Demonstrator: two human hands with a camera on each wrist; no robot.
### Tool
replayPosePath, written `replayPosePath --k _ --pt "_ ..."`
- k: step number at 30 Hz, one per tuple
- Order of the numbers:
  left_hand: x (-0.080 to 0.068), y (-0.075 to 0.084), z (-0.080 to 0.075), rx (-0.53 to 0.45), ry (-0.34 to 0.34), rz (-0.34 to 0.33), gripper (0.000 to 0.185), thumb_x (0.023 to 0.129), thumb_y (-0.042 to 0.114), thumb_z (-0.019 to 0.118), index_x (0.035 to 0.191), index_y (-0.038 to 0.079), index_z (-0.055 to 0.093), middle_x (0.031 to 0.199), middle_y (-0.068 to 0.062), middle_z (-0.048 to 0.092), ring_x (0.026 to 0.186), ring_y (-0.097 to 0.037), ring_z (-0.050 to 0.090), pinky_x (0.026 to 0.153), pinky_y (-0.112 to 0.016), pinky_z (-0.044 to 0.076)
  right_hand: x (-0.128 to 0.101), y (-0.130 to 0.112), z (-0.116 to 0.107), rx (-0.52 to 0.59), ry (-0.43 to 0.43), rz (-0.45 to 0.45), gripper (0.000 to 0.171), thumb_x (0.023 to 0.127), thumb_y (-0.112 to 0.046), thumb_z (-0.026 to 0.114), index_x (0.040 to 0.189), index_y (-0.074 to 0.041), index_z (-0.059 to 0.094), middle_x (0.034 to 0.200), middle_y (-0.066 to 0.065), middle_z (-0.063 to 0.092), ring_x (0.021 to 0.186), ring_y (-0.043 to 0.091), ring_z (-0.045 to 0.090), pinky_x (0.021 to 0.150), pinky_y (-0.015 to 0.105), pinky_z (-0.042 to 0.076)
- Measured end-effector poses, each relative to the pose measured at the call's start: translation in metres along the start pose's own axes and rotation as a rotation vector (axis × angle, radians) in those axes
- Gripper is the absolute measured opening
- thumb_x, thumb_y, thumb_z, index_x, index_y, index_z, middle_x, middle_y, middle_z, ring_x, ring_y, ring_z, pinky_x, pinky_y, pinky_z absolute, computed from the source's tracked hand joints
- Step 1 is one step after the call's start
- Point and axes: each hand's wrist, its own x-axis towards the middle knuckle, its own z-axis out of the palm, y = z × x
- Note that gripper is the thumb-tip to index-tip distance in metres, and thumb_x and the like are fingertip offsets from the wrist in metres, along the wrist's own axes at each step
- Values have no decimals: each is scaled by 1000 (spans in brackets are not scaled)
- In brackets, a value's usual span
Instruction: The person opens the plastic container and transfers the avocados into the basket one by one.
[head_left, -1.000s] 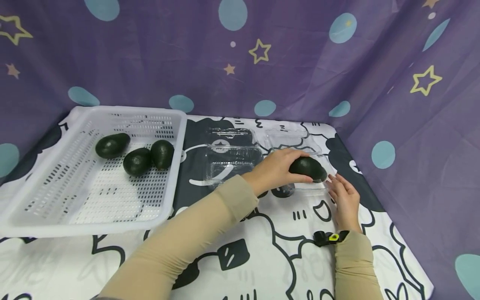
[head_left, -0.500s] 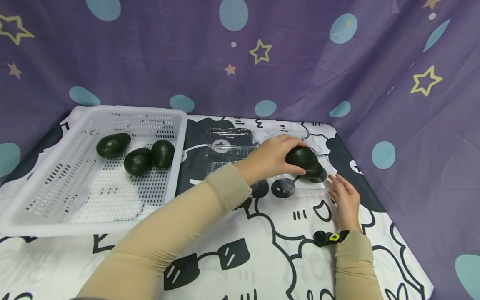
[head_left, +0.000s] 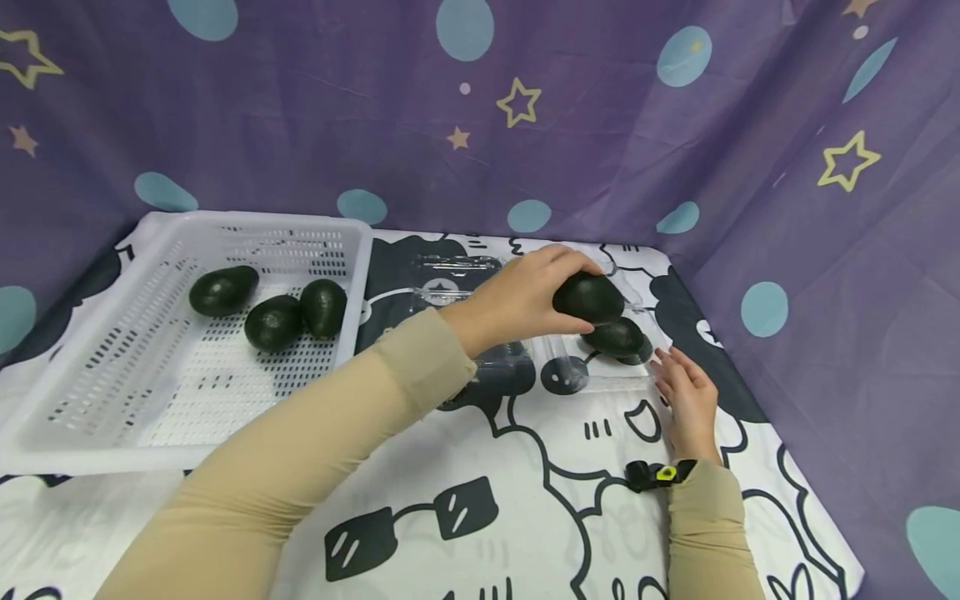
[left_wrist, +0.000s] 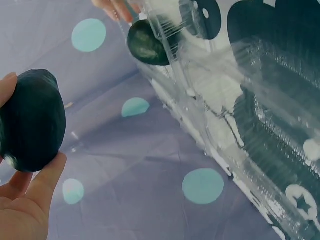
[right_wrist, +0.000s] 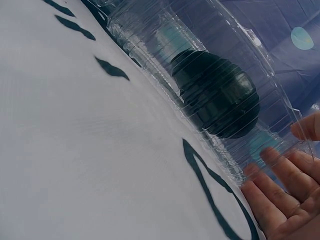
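My left hand (head_left: pixel 551 287) grips a dark green avocado (head_left: pixel 590 297) and holds it above a clear plastic clamshell box (head_left: pixel 570 367) at the back right of the table. A second avocado (head_left: pixel 617 337) lies inside that box. In the left wrist view the held avocado (left_wrist: pixel 32 120) sits between thumb and fingers, with the boxed avocado (left_wrist: pixel 147 42) farther off. My right hand (head_left: pixel 684 398) lies flat on the cloth, straight fingers (right_wrist: pixel 275 200) against the box's near right corner. Through the ribbed box wall (right_wrist: pixel 165 35) the right wrist view shows the boxed avocado (right_wrist: pixel 217 95).
A white perforated basket (head_left: pixel 358 283) on the left holds three avocados (head_left: pixel 273 323). Another clear clamshell box (head_left: pixel 457 271) lies between the basket and my left hand. A black-and-white cartoon cloth (head_left: pixel 525 517) covers the table. Purple starred curtains (head_left: pixel 825 250) close in the back and right.
My left hand has lifted its avocado up and back-left, away from the box floor, uncovering the avocado lying in the box. The right hand has stayed put.
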Motion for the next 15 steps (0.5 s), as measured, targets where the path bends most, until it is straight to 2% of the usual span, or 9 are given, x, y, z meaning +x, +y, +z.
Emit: replayPosePath --k 6,15 --pt "-8 -1 -14 18 22 15 58 84 37 78 135 20 56 137 -4 53 116 -20 57 98 -34 50 2 0 0 2 4 -13 49 100 -28 57 145 -10 51 142 4 58 114 7 64 84 12 51" --pt "-19 1 -30 54 39 91 59 83 32 80 134 16 56 131 -4 55 114 -17 58 97 -30 50 0 -1 0 -15 1 5 50 100 -29 55 146 -12 49 145 5 56 121 10 61 86 12 51"
